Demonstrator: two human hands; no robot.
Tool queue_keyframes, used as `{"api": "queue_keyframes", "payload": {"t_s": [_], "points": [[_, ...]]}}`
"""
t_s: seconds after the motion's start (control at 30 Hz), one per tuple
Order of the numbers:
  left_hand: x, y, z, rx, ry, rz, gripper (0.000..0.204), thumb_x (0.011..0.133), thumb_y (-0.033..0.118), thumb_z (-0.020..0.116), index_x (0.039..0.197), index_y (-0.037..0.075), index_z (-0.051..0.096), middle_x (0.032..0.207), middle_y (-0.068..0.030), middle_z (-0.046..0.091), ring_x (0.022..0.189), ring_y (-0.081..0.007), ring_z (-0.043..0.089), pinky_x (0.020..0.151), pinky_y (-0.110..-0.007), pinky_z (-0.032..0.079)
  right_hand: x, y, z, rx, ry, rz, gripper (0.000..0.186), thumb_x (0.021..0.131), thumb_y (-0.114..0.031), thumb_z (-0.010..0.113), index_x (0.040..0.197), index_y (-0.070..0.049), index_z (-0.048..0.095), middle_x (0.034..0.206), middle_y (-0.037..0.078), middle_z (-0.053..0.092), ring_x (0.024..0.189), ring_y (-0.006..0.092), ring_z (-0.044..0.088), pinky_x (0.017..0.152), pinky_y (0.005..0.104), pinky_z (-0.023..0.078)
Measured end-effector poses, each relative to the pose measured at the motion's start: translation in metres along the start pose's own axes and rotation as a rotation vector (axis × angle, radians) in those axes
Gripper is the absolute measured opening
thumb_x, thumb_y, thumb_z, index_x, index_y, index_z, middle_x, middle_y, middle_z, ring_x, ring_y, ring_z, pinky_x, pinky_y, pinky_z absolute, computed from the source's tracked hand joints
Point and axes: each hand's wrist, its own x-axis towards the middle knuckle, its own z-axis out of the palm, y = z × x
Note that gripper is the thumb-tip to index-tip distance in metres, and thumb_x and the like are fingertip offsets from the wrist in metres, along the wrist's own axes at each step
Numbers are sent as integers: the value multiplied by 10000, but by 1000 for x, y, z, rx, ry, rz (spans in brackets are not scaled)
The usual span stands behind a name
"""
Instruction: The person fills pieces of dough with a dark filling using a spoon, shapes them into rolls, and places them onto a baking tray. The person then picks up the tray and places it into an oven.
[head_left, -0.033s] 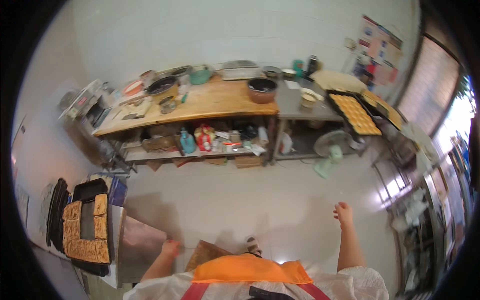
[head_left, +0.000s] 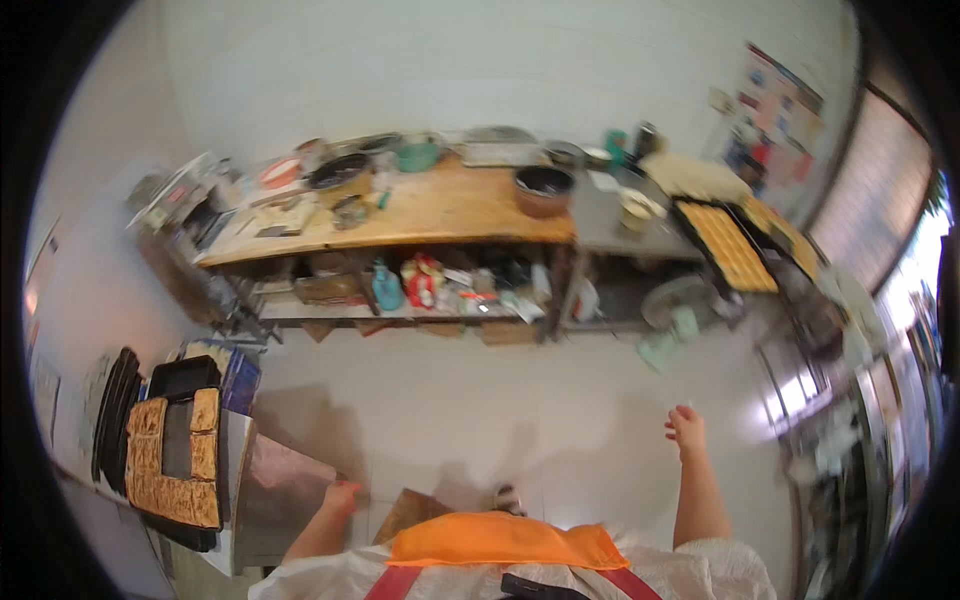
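Note:
My left hand (head_left: 342, 496) hangs low at the left, by the reddish metal side panel of a counter. Blur hides how its fingers are set. On the right, my right hand (head_left: 685, 428) is held out over the floor, fingers loosely bent and apart, with nothing visible in it. Both hands are well short of the tables. A black baking tray (head_left: 183, 532) at the far left bears browned slabs of baked pastry (head_left: 172, 498). Across the room, another dark tray (head_left: 722, 262) holds rows of golden baked pieces (head_left: 735, 248).
A wooden worktable (head_left: 450, 210) along the wall carries bowls and a brown pot (head_left: 543, 198). Beside it stands a grey table (head_left: 610, 230). A green fan (head_left: 672, 335) is on the floor below. A metal rack (head_left: 850, 480) lines the right. Cardboard (head_left: 412, 512) lies near my feet.
The view has shifted slightly, so the tables and wall sit a little farther right and lower. Both hands keep nearly the same place in the picture.

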Motion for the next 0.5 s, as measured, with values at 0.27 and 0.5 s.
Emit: {"api": "queue_keyframes", "payload": {"t_s": [0.27,0.5], "points": [[56,328,61,-239,-2,171,650,776,376,753,1323,118,516,1345,-91,512,1288,-228,394,1049,-441,291,137,-121,213,177,-465,221,582,853,-250,711,1286,69,490,1166,170,594,994,318,630,806,438,558],[205,649,61,-447,2,431,809,840,414,699,1474,78,325,1542,-151,256,1444,-379,171,1140,-541,192,356,-239,364,727,-524,117,567,868,-375,698,1240,8,509,1221,166,561,1114,361,569,882,482,520]]}}
